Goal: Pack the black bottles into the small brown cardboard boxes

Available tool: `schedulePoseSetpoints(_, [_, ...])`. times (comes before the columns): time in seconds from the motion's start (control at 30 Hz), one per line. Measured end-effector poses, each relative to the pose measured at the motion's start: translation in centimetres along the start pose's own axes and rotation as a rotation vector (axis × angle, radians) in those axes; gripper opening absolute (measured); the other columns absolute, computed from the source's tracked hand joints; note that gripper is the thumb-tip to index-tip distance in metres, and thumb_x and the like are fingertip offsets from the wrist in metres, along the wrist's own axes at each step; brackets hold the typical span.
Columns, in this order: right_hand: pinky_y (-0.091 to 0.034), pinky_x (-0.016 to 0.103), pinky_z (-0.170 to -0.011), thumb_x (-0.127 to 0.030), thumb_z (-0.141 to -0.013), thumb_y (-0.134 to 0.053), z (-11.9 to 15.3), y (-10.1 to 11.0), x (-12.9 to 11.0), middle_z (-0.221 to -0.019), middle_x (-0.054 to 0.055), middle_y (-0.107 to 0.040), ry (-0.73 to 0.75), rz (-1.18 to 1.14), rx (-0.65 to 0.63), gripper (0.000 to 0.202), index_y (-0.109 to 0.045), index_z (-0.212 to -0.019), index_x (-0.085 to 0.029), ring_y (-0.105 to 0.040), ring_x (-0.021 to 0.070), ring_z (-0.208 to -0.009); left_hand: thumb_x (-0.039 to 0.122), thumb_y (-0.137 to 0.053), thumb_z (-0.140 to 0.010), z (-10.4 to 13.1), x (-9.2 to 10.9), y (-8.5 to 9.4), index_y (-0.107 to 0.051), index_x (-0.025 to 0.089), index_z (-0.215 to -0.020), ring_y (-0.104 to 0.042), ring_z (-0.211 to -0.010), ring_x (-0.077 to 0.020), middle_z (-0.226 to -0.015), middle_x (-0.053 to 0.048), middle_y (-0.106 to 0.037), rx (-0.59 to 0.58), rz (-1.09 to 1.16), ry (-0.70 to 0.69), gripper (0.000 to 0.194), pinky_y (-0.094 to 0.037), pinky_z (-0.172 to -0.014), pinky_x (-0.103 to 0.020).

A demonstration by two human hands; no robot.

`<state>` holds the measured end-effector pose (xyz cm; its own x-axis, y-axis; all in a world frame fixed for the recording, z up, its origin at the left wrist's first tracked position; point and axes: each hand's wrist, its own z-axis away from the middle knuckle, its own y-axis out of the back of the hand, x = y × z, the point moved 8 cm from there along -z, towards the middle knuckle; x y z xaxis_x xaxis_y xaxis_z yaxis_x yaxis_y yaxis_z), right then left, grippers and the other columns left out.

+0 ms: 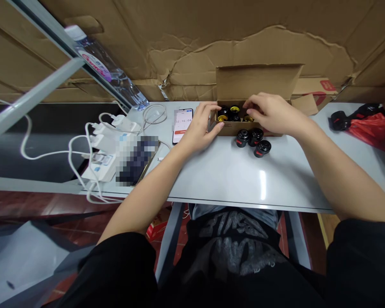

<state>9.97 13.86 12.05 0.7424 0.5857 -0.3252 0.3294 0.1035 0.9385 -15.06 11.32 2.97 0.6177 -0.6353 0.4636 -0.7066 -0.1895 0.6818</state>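
Observation:
An open cardboard box stands at the back of the table with its lid raised. Inside are several small round black parts, some with yellow rings. My left hand grips the box's left end, thumb at the front wall and fingers over the far corner. Over the right half of the box, my right hand reaches in with bent, closed fingers; what they hold, if anything, is hidden. Just in front of the box sit three black round parts with red marks, one nearer me than the others.
Left of the box lie a phone showing a timer, a pixelated dark device and a white power strip with cables. A water bottle leans behind the shelf frame. At right are another carton and a red bag.

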Motion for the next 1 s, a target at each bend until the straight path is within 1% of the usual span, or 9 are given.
schedulePoseSetpoints(0.13, [-0.059, 0.056, -0.112, -0.029, -0.123, -0.068, 2.6, 0.1, -5.4, -0.133, 0.02, -0.089, 0.105, 0.239, 0.002, 0.026, -0.087, -0.137, -0.018, -0.084, 0.0448, -0.122, 0.083, -0.057, -0.127, 0.1, 0.0, 0.0, -0.063, 0.032, -0.17, -0.066, -0.17, -0.0433, -0.18, -0.021, -0.068, -0.007, -0.005, -0.017, 0.067, -0.063, -0.141, -0.067])
schedulePoseSetpoints(0.23, [-0.054, 0.055, -0.111, -0.021, -0.123, -0.067, 4.5, -1.3, -9.3, -0.128, 0.024, -0.088, 0.174, 0.442, -0.031, 0.024, -0.085, -0.136, -0.012, -0.083, 0.0468, -0.123, 0.081, -0.056, -0.128, 0.1, 0.1, 0.0, -0.062, 0.032, -0.17, -0.066, -0.172, -0.0426, -0.18, -0.021, -0.067, -0.005, -0.005, -0.036, 0.065, -0.062, -0.143, -0.067])
schedulePoseSetpoints(0.33, [-0.051, 0.048, -0.102, -0.012, -0.123, -0.063, 5.4, -3.2, -11.3, -0.133, 0.026, -0.085, 0.185, 0.522, -0.07, 0.027, -0.082, -0.142, -0.008, -0.085, 0.0442, -0.119, 0.078, -0.057, -0.129, 0.1, 0.2, 0.1, -0.062, 0.031, -0.17, -0.067, -0.171, -0.0421, -0.179, -0.021, -0.067, -0.009, -0.002, -0.034, 0.063, -0.062, -0.143, -0.067])
schedulePoseSetpoints(0.47, [-0.05, 0.044, -0.09, -0.003, -0.124, -0.054, 5.4, -6.3, -11.9, -0.145, 0.025, -0.081, 0.236, 0.492, -0.242, 0.038, -0.077, -0.155, -0.005, -0.089, 0.0381, -0.116, 0.072, -0.063, -0.127, 0.1, 0.3, 0.2, -0.065, 0.03, -0.166, -0.066, -0.17, -0.0436, -0.18, -0.022, -0.067, -0.035, -0.01, 0.006, 0.057, -0.064, -0.14, -0.07])
schedulePoseSetpoints(0.57, [-0.052, 0.042, -0.084, -0.004, -0.127, -0.055, 5.4, -7.8, -11.8, -0.15, 0.024, -0.078, 0.266, 0.404, -0.4, 0.038, -0.076, -0.158, -0.008, -0.089, 0.0386, -0.127, 0.071, -0.062, -0.128, 0.1, 0.5, 0.4, -0.065, 0.03, -0.166, -0.065, -0.171, -0.0436, -0.18, -0.022, -0.066, -0.034, -0.018, 0.006, 0.056, -0.064, -0.14, -0.071])
schedulePoseSetpoints(0.67, [-0.058, 0.041, -0.091, -0.013, -0.127, -0.076, 5.4, -7.3, -11.8, -0.153, 0.024, -0.077, 0.281, 0.283, -0.468, 0.028, -0.079, -0.154, -0.009, -0.088, 0.0374, -0.128, 0.071, -0.063, -0.127, 0.1, 0.6, 0.4, -0.066, 0.031, -0.166, -0.065, -0.171, -0.0437, -0.179, -0.022, -0.066, -0.038, -0.019, 0.01, 0.055, -0.064, -0.14, -0.07])
schedulePoseSetpoints(0.77, [-0.058, 0.038, -0.092, -0.022, -0.123, -0.089, 5.6, -6.1, -11.9, -0.154, 0.022, -0.078, 0.271, 0.218, -0.539, 0.033, -0.081, -0.153, -0.009, -0.086, 0.0328, -0.118, 0.07, -0.064, -0.127, 0.1, 0.5, 0.3, -0.066, 0.03, -0.164, -0.066, -0.17, -0.0437, -0.178, -0.022, -0.067, -0.04, -0.017, 0.003, 0.054, -0.064, -0.14, -0.07])
schedulePoseSetpoints(0.9, [-0.048, 0.037, -0.079, -0.023, -0.128, -0.082, 6.2, -5.1, -11.5, -0.143, 0.016, -0.084, 0.204, 0.21, -0.669, 0.03, -0.083, -0.156, -0.012, -0.084, 0.0299, -0.108, 0.068, -0.062, -0.128, 0.1, 0.7, 0.3, -0.066, 0.029, -0.164, -0.067, -0.17, -0.0428, -0.177, -0.023, -0.067, -0.019, -0.01, -0.031, 0.053, -0.063, -0.142, -0.07])
schedulePoseSetpoints(1.0, [-0.042, 0.039, -0.075, -0.021, -0.128, -0.076, 6.0, -4.6, -11.4, -0.131, 0.014, -0.085, 0.207, 0.21, -0.649, 0.02, -0.087, -0.143, -0.014, -0.079, 0.0286, -0.098, 0.067, -0.064, -0.127, 0.1, 0.4, 0.2, -0.066, 0.031, -0.164, -0.065, -0.171, -0.0433, -0.179, -0.022, -0.066, -0.046, -0.021, 0.005, 0.052, -0.065, -0.139, -0.069])
